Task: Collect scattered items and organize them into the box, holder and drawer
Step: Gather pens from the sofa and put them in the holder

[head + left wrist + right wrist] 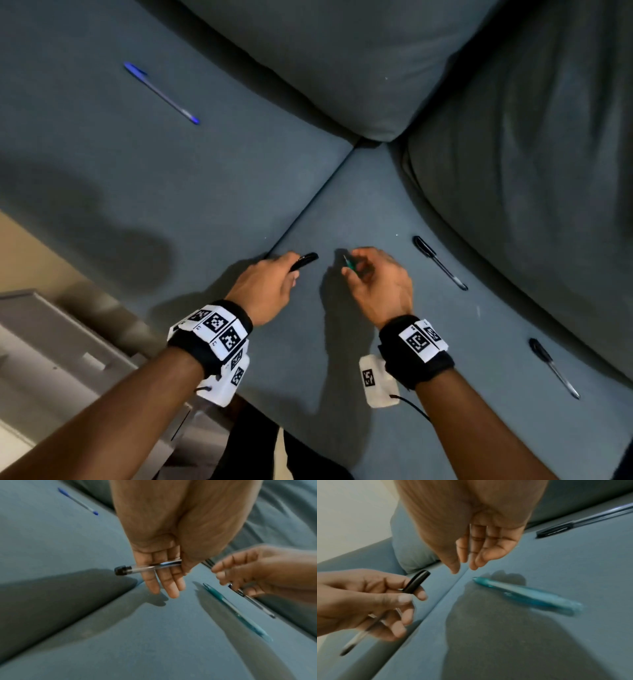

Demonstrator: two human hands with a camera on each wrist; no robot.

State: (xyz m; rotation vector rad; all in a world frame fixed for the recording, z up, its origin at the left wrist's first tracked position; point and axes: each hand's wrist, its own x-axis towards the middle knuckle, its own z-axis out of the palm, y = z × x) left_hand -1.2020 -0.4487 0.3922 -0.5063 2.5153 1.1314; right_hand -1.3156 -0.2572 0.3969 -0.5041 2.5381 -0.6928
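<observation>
My left hand (289, 272) pinches a black capped pen (305, 261) just above the blue-grey sofa seat (205, 192); the clear barrel lies across its fingers (161, 577) in the left wrist view. My right hand (356, 270) hovers with straight fingers (479, 555) over a teal pen (527, 595) that lies flat on the cushion, without touching it. A blue pen (161, 93) lies far left on the seat. Two more black pens (440, 263) (554, 368) lie to the right of my right hand.
Large grey back cushions (342, 61) line the far and right sides. A seam (308, 205) divides the two seat cushions. A grey drawer unit (51, 342) stands at the lower left beside the sofa's front edge.
</observation>
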